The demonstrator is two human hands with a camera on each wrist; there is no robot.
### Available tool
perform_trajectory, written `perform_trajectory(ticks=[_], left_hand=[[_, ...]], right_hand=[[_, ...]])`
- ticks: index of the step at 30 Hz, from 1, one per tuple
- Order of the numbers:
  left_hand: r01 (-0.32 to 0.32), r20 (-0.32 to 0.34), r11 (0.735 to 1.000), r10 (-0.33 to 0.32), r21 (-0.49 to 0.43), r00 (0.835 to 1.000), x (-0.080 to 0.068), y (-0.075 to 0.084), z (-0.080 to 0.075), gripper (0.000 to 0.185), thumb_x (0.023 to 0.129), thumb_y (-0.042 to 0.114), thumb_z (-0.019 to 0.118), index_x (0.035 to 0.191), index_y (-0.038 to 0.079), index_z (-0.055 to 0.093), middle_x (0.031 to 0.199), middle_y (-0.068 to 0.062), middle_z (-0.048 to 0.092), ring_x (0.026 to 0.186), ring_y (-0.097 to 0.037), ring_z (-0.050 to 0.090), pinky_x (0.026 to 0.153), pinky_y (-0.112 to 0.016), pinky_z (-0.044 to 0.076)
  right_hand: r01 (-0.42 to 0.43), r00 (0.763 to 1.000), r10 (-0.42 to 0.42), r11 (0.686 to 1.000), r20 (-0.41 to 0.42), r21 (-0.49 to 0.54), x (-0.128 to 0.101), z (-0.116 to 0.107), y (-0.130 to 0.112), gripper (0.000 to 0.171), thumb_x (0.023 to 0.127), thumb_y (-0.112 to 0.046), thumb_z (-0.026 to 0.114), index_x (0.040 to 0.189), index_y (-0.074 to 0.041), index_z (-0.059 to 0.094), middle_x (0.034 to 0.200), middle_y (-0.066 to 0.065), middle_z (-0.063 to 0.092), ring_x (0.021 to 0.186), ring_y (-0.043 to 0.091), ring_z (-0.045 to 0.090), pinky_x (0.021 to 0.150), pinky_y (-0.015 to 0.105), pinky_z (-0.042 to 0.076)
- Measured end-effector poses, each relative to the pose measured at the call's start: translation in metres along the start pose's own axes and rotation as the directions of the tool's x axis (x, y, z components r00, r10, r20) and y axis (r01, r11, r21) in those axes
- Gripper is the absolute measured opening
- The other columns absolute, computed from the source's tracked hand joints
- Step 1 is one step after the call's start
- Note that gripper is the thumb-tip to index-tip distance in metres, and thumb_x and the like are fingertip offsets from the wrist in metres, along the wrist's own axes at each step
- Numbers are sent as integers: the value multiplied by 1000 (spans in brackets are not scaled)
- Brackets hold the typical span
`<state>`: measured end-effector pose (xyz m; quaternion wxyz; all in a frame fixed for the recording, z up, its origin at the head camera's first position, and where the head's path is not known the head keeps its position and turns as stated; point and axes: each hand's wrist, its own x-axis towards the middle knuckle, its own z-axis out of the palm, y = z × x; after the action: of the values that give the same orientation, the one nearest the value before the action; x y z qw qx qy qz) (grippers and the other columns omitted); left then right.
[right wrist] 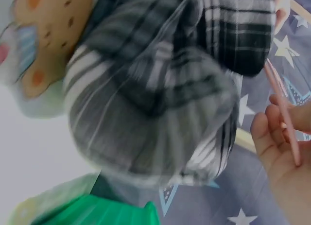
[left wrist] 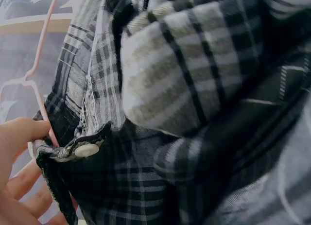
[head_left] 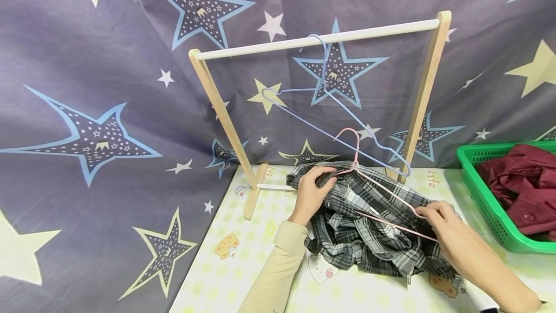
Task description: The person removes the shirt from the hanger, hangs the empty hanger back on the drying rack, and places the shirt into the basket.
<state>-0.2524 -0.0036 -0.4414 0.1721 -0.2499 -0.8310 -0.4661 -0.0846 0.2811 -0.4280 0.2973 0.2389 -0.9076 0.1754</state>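
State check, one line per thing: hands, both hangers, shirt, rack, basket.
left hand: grips the plaid shirt's collar area
right hand: pinches the pink hanger's end
pink hanger: lying tilted on the shirt, not hung
blue hanger: hooked on the rail, empty, askew
plaid shirt: crumpled on the table
rack: upright
green basket: holds dark red clothes

Soft woven plaid cloth shirt, matt, with a glossy white button, thin smooth pink hanger, probably coated wire, blue hanger alike, pale bare-wood rack, glossy green plastic basket, matt maroon cloth, matt star-print fabric backdrop.
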Motion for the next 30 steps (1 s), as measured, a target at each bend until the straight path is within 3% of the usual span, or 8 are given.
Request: perform_trajectory(ticks=[3,5,8,10,12,17,25,30], left_hand=[[19,37,1000,-19,-11,999,-4,-2,-1,22,92,19,72,114,19,73,111,4,71,107,-10,65,97,-25,51],[23,55,999,-22,-22,998,-6,-3,0,22,93,19,71,115,18,73,112,3,71,107,-11,65,96,-26,52],[24,68,999,-22,-40,997,-9,-7,0,23,93,19,70,116,17,72,114,3,71,108,-12,65,96,-28,53],[25,66,999,-22,-44,998,-9,-9,0,22,93,18,70,116,17,72,114,4,71,109,-12,65,99,-28,51],[25,63,999,-22,-44,998,-10,-12,0,22,94,18,70,115,17,72,114,5,70,110,-12,65,100,-28,51],[0,77,999,2,-33,997,-12,-16,-3,22,94,18,70,116,17,72,115,4,70,111,-11,64,100,-28,50],[-30,122,1000,30,-7,992,-14,-22,-9,25,96,16,67,120,16,70,119,1,70,115,-13,63,102,-28,49],[-38,140,999,38,-2,989,-15,-26,-10,25,98,14,62,122,16,69,120,0,69,116,-15,63,102,-31,50]], right_hand=[[-18,1000,18,1000,-1,-10,-6,-7,5,62,64,25,56,117,-6,60,111,7,54,67,9,49,44,17,33],[-19,1000,19,1000,2,-20,-11,-11,9,59,65,22,55,116,-6,59,111,6,53,66,8,46,44,15,30],[-10,1000,9,999,-11,-42,-16,-17,16,28,96,1,41,115,-6,60,108,7,53,71,11,49,47,15,32],[-7,1000,6,999,-24,-52,-19,-20,19,41,107,-20,23,114,-6,61,108,7,53,73,13,52,49,15,35],[-9,999,7,998,-36,-61,-21,-22,22,64,105,-39,7,113,-7,62,108,7,53,71,14,53,48,16,34],[-5,999,0,996,-46,-92,-25,-28,26,65,106,-43,9,112,-7,62,106,9,53,65,14,53,44,14,31],[60,996,-64,996,-59,-66,-27,-39,30,64,107,-37,7,113,-5,62,100,1,49,74,-5,36,44,10,23],[76,996,-79,995,-37,-69,-28,-49,33,63,107,-41,11,115,-5,62,104,5,51,67,-4,44,44,10,29]])
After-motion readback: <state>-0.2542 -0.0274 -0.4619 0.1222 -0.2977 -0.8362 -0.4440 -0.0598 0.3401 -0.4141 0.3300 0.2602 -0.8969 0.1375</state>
